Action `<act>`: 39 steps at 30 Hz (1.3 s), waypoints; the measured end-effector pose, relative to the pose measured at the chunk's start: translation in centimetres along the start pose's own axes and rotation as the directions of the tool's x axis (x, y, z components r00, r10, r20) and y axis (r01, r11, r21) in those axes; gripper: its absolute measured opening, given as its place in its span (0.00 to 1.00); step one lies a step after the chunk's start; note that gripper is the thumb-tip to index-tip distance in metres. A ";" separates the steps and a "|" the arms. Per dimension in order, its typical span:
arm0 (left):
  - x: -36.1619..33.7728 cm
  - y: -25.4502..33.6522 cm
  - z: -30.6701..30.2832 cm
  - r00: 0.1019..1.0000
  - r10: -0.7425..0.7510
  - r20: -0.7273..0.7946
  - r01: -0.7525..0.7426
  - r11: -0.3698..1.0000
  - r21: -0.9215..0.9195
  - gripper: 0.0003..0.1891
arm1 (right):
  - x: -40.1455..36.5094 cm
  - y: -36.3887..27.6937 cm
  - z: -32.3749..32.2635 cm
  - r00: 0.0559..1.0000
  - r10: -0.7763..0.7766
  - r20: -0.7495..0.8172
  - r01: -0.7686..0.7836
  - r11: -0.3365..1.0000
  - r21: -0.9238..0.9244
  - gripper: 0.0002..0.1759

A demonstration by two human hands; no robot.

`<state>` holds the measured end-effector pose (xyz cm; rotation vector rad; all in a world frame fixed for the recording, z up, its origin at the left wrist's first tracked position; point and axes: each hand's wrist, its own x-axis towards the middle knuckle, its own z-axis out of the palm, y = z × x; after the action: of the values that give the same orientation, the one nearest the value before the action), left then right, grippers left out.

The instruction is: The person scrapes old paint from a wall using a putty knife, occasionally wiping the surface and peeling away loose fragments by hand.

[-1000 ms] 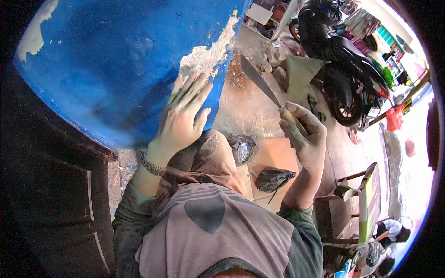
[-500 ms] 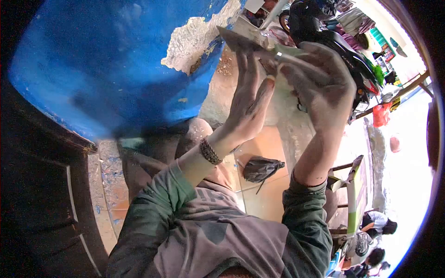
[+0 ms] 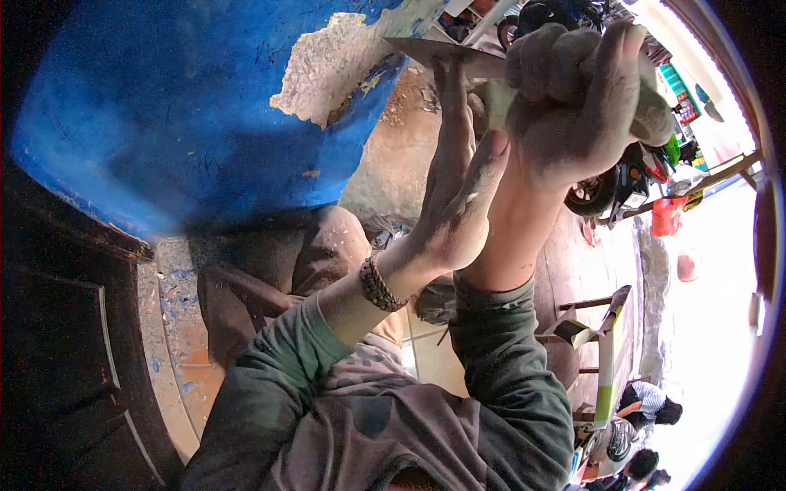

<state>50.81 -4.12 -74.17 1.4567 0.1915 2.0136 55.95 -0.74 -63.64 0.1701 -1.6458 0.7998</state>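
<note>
A scraper with a wide metal blade [image 3: 446, 54] points left, its tip at the blue wall [image 3: 205, 98] near a bare patch [image 3: 323, 74] where paint has come off. My right hand [image 3: 577, 98], fingers wrapped round, is closed on the scraper's handle, which the fist mostly hides. Beside it, my left hand [image 3: 458, 188] has its fingers stretched out, with fingertips against the blade and the thumb apart. A braided bracelet [image 3: 380, 282] circles the left wrist.
A dark panelled door [image 3: 61, 344] stands at the left, with paint chips on the floor [image 3: 184, 352] beside it. A motorcycle [image 3: 598, 188] is behind my right hand. A chair frame [image 3: 606, 352], a red bag [image 3: 667, 216] and several people [image 3: 651, 403] are at the right.
My right hand has moved up and turned, bringing its fist into view. The blade has risen slightly and lies more level. My left hand has shifted a little right, still touching the blade.
</note>
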 end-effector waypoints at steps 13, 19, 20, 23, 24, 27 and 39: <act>0.0 -0.2 -1.5 0.981 -0.147 0.125 0.145 0.989 0.025 0.36 | 2.3 0.8 2.5 0.900 -0.399 -0.173 0.209 0.745 -0.633 0.16; 0.0 -0.5 -1.5 0.959 -0.257 0.120 0.269 0.959 -0.091 0.39 | 2.5 1.7 2.8 0.866 -0.382 -0.323 0.173 0.834 -0.524 0.14; 0.0 -0.4 -1.6 0.950 -0.285 0.130 0.300 0.947 -0.114 0.39 | 2.5 1.0 2.4 0.878 -0.308 -0.366 0.128 0.888 -0.441 0.14; 0.3 -0.8 -1.8 0.964 -0.217 0.154 0.235 0.966 -0.109 0.39 | 2.9 1.5 3.2 0.897 -0.252 -0.363 0.058 0.882 -0.468 0.13; 0.2 -0.7 -1.8 0.964 -0.217 0.153 0.234 0.966 -0.108 0.39 | 3.1 1.2 3.5 0.898 -0.213 -0.384 0.009 0.884 -0.467 0.14; 0.0 -0.2 -1.8 0.948 -0.292 0.126 0.309 0.940 -0.143 0.38 | 3.2 0.0 4.8 0.908 -0.216 -0.359 0.033 0.891 -0.452 0.12; -1.3 0.2 -2.8 0.887 -0.432 0.162 0.457 0.869 -0.188 0.38 | 2.0 4.4 2.9 0.925 -0.192 -0.329 -0.013 0.847 -0.532 0.11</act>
<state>48.43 -4.31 -76.17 1.2466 0.2237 1.5188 50.77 1.45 -63.69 -0.2793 -1.4195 0.2563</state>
